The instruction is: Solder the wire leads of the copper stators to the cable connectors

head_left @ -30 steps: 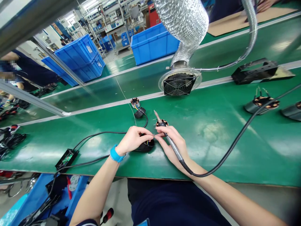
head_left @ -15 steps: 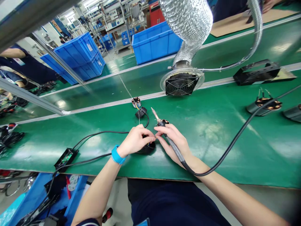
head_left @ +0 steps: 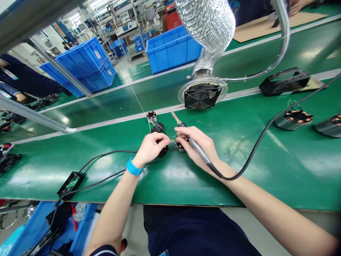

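My left hand [head_left: 153,146] is closed in a pinch on a thin yellow wire [head_left: 172,141], whose end points right. Partly hidden beneath that hand is a black housing [head_left: 163,152]. My right hand [head_left: 198,144] grips a soldering iron [head_left: 199,149], its tip up and to the left, touching nothing. By the right fingertips sits a small motor stator [head_left: 181,145] with copper windings, partly covered by the fingers. Farther back, a second small stator [head_left: 151,116] stands with coloured wires running to a black part [head_left: 157,127].
A fume extractor fan [head_left: 202,97] hangs over the bench's back edge. Larger stators [head_left: 293,120] stand at right, near a black metal bracket [head_left: 284,81]. An open black box with a circuit board [head_left: 71,184] lies at left, cables attached. Blue bins [head_left: 174,49] stand behind.
My right hand has drawn away from the left fingers and raised the soldering iron slightly. My left hand has shifted a little left and up with the wire. The small stator shows more.
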The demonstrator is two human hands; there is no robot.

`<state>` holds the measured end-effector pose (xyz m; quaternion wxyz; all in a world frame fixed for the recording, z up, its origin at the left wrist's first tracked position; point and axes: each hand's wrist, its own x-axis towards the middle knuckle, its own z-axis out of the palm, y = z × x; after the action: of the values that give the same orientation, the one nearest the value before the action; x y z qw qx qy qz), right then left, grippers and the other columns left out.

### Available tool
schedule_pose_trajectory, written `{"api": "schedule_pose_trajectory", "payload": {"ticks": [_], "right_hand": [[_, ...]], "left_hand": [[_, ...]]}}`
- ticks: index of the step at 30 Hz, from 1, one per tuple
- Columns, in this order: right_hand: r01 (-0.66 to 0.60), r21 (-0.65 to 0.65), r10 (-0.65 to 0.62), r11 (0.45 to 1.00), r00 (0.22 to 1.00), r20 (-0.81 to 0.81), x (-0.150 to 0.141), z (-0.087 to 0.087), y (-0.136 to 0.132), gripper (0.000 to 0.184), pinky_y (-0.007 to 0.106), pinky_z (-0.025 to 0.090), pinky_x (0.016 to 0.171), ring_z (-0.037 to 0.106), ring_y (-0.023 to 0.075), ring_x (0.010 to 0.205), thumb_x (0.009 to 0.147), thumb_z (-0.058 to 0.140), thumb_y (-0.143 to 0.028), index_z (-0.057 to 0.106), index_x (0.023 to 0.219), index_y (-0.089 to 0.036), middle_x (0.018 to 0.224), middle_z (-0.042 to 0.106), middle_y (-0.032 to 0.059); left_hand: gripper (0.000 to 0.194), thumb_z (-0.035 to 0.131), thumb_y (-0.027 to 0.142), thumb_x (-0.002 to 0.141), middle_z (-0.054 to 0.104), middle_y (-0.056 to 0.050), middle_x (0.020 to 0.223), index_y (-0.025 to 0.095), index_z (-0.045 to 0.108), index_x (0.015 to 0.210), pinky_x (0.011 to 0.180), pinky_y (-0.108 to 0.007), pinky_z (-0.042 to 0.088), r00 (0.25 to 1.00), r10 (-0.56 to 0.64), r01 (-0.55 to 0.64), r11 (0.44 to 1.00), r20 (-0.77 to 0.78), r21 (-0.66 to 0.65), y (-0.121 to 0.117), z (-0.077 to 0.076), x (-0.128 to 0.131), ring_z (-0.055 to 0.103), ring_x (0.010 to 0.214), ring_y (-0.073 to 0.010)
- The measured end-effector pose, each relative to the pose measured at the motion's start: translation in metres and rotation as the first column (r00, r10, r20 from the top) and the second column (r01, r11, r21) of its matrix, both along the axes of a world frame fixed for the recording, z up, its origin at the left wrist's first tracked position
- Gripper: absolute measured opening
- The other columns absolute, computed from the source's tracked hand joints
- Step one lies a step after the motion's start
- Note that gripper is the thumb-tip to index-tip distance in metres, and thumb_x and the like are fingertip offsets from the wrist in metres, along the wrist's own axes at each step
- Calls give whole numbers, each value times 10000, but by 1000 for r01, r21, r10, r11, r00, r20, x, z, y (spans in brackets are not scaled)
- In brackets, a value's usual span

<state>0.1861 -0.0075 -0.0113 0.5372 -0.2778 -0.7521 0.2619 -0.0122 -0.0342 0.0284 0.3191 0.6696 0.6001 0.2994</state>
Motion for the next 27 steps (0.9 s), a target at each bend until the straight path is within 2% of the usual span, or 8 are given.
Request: {"api": "schedule_pose_trajectory", "payload": {"ticks": [2, 4, 6, 8, 11, 19, 27], "right_hand": [[47, -158, -64, 986, 992, -108, 3, 2, 3, 256, 306, 602, 798, 705, 149, 771, 1006, 583, -265, 677, 1240, -225, 976, 723, 42], [45, -302, -104, 952, 978, -181, 7, 2, 5, 254, 271, 595, 651, 681, 133, 622, 1002, 603, -338, 696, 1192, -197, 828, 722, 21], [21, -357, -108, 934, 969, -224, 11, 0, 5, 250, 237, 539, 517, 623, 120, 501, 1004, 597, -381, 716, 1084, -176, 661, 668, -9], [16, -343, -102, 939, 967, -234, 13, -2, 5, 255, 224, 491, 470, 588, 111, 457, 1011, 581, -383, 721, 979, -173, 578, 622, -22], [59, -288, -119, 956, 973, -195, 15, -3, 4, 251, 234, 493, 513, 611, 119, 497, 1007, 575, -356, 727, 910, -182, 573, 624, -14], [100, -233, -123, 967, 988, -88, 13, -2, 3, 222, 261, 527, 571, 681, 162, 629, 978, 577, -318, 745, 882, -211, 626, 656, 5], [104, -236, -130, 966, 987, -98, 13, -4, 1, 212, 250, 517, 548, 683, 158, 635, 976, 579, -308, 748, 901, -205, 632, 659, 7]], "left_hand": [[198, 640, 314, 885, 720, -28, 826, 157, 725, 799, 774, -289, 444, 998, 46, -45, 999, 40, -7, 5, -6, 0, 613, 814, -177], [195, 651, 316, 866, 714, -26, 800, 153, 721, 786, 746, -283, 445, 995, 67, -65, 997, 78, -30, 9, -12, 0, 614, 782, -172], [187, 656, 309, 848, 715, -26, 794, 154, 721, 767, 744, -281, 445, 992, 75, -70, 996, 104, -47, 13, -17, 0, 619, 774, -171], [182, 659, 307, 836, 716, -27, 786, 157, 727, 757, 744, -284, 442, 990, 84, -78, 995, 112, -55, 15, -20, -1, 619, 773, -173], [184, 657, 308, 835, 703, -25, 740, 162, 738, 757, 741, -293, 434, 990, 85, -78, 995, 114, -61, 17, -21, -2, 605, 751, -174], [186, 669, 314, 844, 692, -21, 717, 179, 749, 744, 748, -308, 420, 988, 97, -92, 995, 121, -46, 17, -21, -2, 578, 742, -176], [189, 672, 320, 844, 694, -23, 731, 177, 760, 755, 726, -306, 413, 988, 89, -84, 995, 123, -45, 17, -21, -1, 567, 728, -172]]}}
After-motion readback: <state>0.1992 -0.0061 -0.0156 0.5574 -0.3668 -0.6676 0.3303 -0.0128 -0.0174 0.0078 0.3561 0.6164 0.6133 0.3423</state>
